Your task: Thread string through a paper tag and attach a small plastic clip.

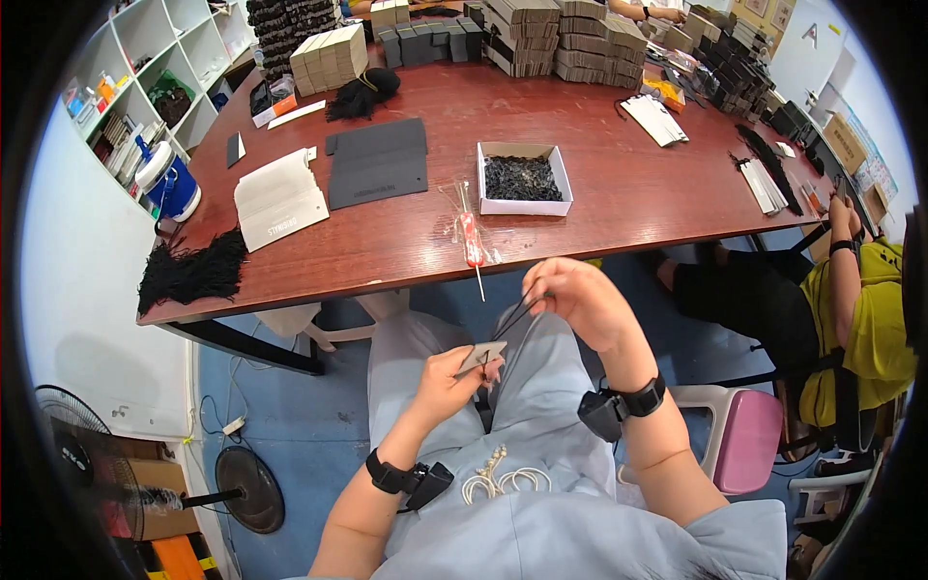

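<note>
Above my lap, my left hand (452,379) pinches a small grey card tag (480,357). My right hand (577,302) is raised near the table edge, its fingers closed on a thin black cord (514,321) that stretches down to the tag. Whether the cord passes through the tag is too small to tell. On the table just beyond lies a red-handled awl (471,242), its thin metal shaft jutting over the edge, with clear plastic wrap around it. To its right stands a white box (525,206) full of small black pieces (522,178).
A dark card sheet (377,164), a pale card sheet (280,198) and a bundle of black cords (193,271) lie on the left. Stacked card bundles (522,34) line the far side. A person in yellow (870,309) sits at right; a fan (249,488) stands lower left.
</note>
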Available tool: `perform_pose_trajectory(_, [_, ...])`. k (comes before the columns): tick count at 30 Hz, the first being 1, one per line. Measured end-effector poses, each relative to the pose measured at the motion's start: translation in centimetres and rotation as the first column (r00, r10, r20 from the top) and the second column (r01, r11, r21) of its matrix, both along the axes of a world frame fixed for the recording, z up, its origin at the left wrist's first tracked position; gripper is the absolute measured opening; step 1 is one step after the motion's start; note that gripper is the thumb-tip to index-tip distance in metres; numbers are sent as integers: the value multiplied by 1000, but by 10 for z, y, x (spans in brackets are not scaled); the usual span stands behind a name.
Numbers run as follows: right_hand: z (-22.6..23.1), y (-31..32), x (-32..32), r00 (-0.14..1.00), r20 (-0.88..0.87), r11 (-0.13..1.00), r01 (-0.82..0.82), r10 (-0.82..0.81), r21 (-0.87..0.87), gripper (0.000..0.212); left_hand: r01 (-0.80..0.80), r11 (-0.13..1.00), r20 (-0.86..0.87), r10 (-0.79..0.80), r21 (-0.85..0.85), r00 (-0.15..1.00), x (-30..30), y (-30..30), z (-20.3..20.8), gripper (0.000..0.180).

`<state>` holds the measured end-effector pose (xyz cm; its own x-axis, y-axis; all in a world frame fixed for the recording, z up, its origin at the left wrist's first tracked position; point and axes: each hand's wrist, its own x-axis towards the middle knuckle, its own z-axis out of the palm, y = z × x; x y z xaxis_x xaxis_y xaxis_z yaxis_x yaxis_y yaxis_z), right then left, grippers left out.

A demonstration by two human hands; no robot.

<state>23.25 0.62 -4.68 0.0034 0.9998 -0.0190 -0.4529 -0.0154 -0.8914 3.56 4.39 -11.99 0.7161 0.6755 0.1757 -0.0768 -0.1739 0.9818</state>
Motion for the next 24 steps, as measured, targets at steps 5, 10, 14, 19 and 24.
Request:
perform_pose_trajectory(5, [14, -2, -2, 844, -507, 975, -75, 174, 209, 27, 87, 966, -10, -92, -243, 996, -1, -2, 18, 9])
perform_pose_trajectory(10, [30, -16, -17, 967, -142, 950, -168, 211, 263, 38, 125, 897, 54, -113, -424, 992, -7, -6, 37, 12])
perform_pose_trajectory(14, [31, -22, -33, 842, 538, 935, -231, 52, 270, 58, 137, 855, 84, -110, -501, 990, -8, -11, 52, 11])
perform_pose_trajectory(19, [19, -15, -43, 543, 749, 807, -203, -379, 555, 42, 183, 811, 97, -155, -556, 983, -9, -20, 62, 13])
perform_pose_trajectory(24, [29, -15, -38, 621, 668, 805, -99, -409, 585, 19, 134, 823, 63, -119, -553, 991, -15, -25, 71, 14])
